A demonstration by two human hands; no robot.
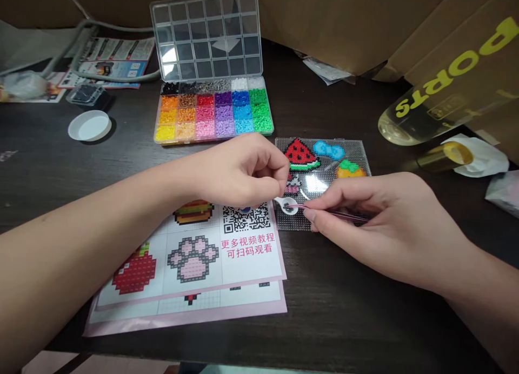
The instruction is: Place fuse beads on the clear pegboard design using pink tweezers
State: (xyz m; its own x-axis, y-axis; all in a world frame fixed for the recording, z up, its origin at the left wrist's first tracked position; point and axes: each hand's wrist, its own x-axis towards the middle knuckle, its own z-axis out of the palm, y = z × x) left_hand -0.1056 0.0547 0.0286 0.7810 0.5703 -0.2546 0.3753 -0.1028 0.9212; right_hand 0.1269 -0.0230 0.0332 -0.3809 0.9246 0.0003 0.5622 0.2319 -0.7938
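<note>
My left hand (247, 171) is closed on the handle of a small white spoon (290, 209) with a few dark beads in its bowl. Pinched in my right hand (377, 217) is a pair of pink tweezers (336, 214), whose tips reach into the spoon's bowl. Both hands hover over a clear pegboard (324, 192). On the board lie a watermelon slice of beads (300, 153), a blue bow of beads (327, 150) and an orange bead shape with a green top (350, 169). A pink and grey bead figure (292, 185) is partly hidden by my left hand.
Behind my left hand stands an open bead box (214, 112) sorted by colour. Printed pattern sheets (251, 266) lie under my left forearm. At left are a white lid (89, 126) and a small clear container (87, 94); a large bottle (450, 93) lies at right.
</note>
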